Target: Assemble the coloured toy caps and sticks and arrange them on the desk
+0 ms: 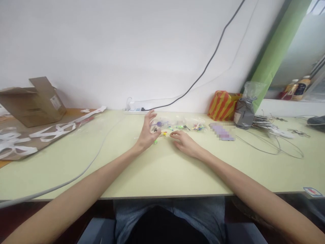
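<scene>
My left hand (147, 136) is raised just over the table, thumb and forefinger spread in a C shape. A tiny dark piece (155, 129) shows near its thumb, and a small green piece (155, 142) lies below the thumb. My right hand (186, 144) rests to the right with its fingers curled and thumb drawn in; whatever its fingertips pinch is too small to name. Between the hands is a small yellow piece (164, 134). Behind them, clear plastic bags hold a purple piece (159, 124), green pieces (180, 127) and a multicoloured bunch (198, 127).
An open cardboard box (38, 105) stands at the left beside white strips (53, 133). A power strip (135, 111) sits by the wall. A grey cable (83, 173) crosses the table's left. A striped bag (222, 105), dark grey bag (244, 113) and blurred purple item (222, 132) are rightward.
</scene>
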The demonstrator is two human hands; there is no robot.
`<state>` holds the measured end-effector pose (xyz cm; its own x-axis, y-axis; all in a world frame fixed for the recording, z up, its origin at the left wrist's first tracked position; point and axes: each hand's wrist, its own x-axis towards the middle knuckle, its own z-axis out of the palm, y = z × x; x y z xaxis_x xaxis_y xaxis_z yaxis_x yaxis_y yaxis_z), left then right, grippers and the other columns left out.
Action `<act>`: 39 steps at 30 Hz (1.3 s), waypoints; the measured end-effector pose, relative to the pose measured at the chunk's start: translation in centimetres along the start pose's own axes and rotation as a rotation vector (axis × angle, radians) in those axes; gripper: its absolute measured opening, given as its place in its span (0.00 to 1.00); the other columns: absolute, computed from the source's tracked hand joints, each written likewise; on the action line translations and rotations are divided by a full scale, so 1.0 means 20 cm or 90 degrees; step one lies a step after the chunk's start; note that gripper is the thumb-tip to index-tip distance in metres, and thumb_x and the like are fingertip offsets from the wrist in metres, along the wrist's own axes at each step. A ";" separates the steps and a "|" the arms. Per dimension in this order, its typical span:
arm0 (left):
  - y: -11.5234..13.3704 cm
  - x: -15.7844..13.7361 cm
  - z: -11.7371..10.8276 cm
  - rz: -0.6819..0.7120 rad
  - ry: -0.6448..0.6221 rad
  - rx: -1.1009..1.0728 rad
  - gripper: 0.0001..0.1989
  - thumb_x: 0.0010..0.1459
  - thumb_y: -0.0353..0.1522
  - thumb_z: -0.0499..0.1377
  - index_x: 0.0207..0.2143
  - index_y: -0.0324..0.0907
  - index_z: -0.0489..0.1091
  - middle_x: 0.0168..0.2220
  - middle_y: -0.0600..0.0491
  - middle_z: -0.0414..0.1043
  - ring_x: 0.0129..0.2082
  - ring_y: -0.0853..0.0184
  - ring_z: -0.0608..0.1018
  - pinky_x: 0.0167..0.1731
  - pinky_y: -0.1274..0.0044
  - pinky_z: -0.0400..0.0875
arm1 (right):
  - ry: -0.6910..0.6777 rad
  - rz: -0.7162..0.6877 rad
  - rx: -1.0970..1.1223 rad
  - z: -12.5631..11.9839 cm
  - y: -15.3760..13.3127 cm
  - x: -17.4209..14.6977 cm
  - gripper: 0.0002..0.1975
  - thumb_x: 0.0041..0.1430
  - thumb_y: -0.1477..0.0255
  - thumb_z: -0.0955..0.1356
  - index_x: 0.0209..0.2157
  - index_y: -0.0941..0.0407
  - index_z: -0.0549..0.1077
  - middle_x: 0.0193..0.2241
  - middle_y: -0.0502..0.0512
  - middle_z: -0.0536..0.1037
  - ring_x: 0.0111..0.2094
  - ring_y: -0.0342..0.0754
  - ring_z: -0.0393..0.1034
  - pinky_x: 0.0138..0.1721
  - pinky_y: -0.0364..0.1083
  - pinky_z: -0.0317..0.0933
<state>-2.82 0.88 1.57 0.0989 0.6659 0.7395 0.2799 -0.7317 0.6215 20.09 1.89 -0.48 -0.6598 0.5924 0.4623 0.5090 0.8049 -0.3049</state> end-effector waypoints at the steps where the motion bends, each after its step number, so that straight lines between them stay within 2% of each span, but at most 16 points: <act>1: 0.00 0.00 0.00 -0.015 0.014 -0.022 0.39 0.54 0.31 0.63 0.65 0.53 0.50 0.61 0.47 0.58 0.66 0.57 0.60 0.65 0.60 0.57 | 0.027 0.006 0.018 -0.01 0.01 0.00 0.19 0.63 0.78 0.64 0.55 0.59 0.74 0.54 0.65 0.74 0.56 0.58 0.67 0.58 0.57 0.61; 6: -0.02 0.02 -0.02 -0.102 0.082 -0.085 0.38 0.51 0.31 0.64 0.62 0.53 0.53 0.59 0.47 0.60 0.65 0.57 0.62 0.63 0.60 0.60 | 0.218 0.058 0.104 -0.10 0.05 0.02 0.12 0.62 0.74 0.66 0.44 0.55 0.81 0.45 0.59 0.80 0.49 0.54 0.73 0.55 0.55 0.63; 9: -0.02 0.03 -0.03 -0.113 0.092 -0.073 0.37 0.50 0.31 0.65 0.61 0.53 0.54 0.58 0.47 0.60 0.64 0.57 0.63 0.61 0.61 0.62 | 0.345 0.102 0.135 -0.18 0.06 0.01 0.11 0.62 0.71 0.66 0.40 0.53 0.82 0.40 0.57 0.81 0.45 0.52 0.74 0.48 0.52 0.66; 12: -0.02 0.02 -0.02 -0.107 0.084 -0.063 0.38 0.49 0.31 0.64 0.61 0.53 0.54 0.58 0.47 0.61 0.64 0.57 0.64 0.61 0.61 0.62 | 0.459 0.136 0.151 -0.27 0.06 0.00 0.11 0.62 0.69 0.66 0.39 0.53 0.82 0.39 0.56 0.82 0.42 0.51 0.74 0.42 0.50 0.66; 16: -0.04 0.01 -0.01 -0.094 0.059 -0.031 0.38 0.50 0.31 0.64 0.62 0.53 0.54 0.60 0.47 0.60 0.65 0.56 0.63 0.62 0.60 0.61 | 0.623 0.136 0.165 -0.34 0.06 -0.02 0.11 0.63 0.68 0.66 0.40 0.54 0.81 0.40 0.57 0.81 0.43 0.51 0.74 0.41 0.49 0.67; 19: -0.05 0.00 -0.01 -0.091 0.047 -0.012 0.37 0.51 0.30 0.63 0.62 0.53 0.54 0.61 0.46 0.59 0.65 0.56 0.63 0.63 0.58 0.59 | 0.685 0.111 0.195 -0.35 0.06 -0.02 0.11 0.64 0.67 0.66 0.41 0.54 0.81 0.41 0.57 0.81 0.44 0.52 0.74 0.41 0.50 0.67; 21: -0.06 0.00 -0.02 -0.087 0.042 -0.004 0.38 0.52 0.30 0.63 0.63 0.53 0.53 0.62 0.46 0.59 0.65 0.56 0.63 0.63 0.58 0.59 | 0.668 0.096 0.213 -0.35 0.04 -0.02 0.11 0.64 0.67 0.67 0.41 0.53 0.81 0.41 0.57 0.81 0.44 0.52 0.74 0.41 0.50 0.67; 25: -0.04 0.00 -0.02 -0.069 0.015 0.012 0.38 0.51 0.30 0.63 0.63 0.52 0.53 0.64 0.46 0.57 0.66 0.55 0.62 0.63 0.58 0.59 | 0.542 0.087 0.220 -0.31 -0.02 -0.02 0.11 0.64 0.66 0.67 0.41 0.53 0.81 0.41 0.57 0.81 0.43 0.51 0.74 0.38 0.49 0.66; 28: -0.01 -0.01 0.00 -0.061 -0.026 -0.003 0.39 0.51 0.30 0.64 0.63 0.52 0.53 0.65 0.46 0.54 0.66 0.55 0.61 0.61 0.61 0.63 | 0.466 0.084 0.214 -0.27 -0.08 -0.01 0.12 0.66 0.67 0.66 0.42 0.52 0.81 0.42 0.56 0.81 0.44 0.51 0.74 0.39 0.48 0.66; 33: 0.06 -0.03 0.04 -0.064 -0.104 -0.034 0.37 0.53 0.30 0.63 0.63 0.53 0.53 0.66 0.47 0.52 0.66 0.56 0.60 0.58 0.63 0.68 | 0.392 0.026 0.228 -0.24 -0.15 -0.02 0.13 0.68 0.67 0.65 0.46 0.50 0.80 0.47 0.56 0.79 0.51 0.52 0.72 0.48 0.51 0.66; 36: 0.10 -0.05 0.06 -0.074 -0.146 -0.007 0.37 0.55 0.30 0.62 0.64 0.53 0.52 0.66 0.46 0.52 0.67 0.55 0.60 0.59 0.63 0.67 | 0.343 -0.016 0.232 -0.26 -0.19 -0.03 0.14 0.69 0.66 0.65 0.51 0.49 0.78 0.51 0.56 0.78 0.55 0.52 0.69 0.57 0.54 0.63; 39: 0.12 -0.06 0.06 -0.037 -0.183 0.030 0.39 0.55 0.28 0.61 0.66 0.53 0.51 0.66 0.46 0.52 0.66 0.54 0.61 0.59 0.63 0.68 | 0.298 -0.032 0.222 -0.27 -0.23 -0.03 0.16 0.69 0.64 0.64 0.54 0.48 0.76 0.55 0.55 0.76 0.58 0.53 0.68 0.62 0.56 0.59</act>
<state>-1.11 -1.51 1.83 0.3459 0.7257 0.5948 0.3370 -0.6877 0.6430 21.23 -2.30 5.15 -0.3231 0.5386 0.7782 0.2188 0.8425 -0.4923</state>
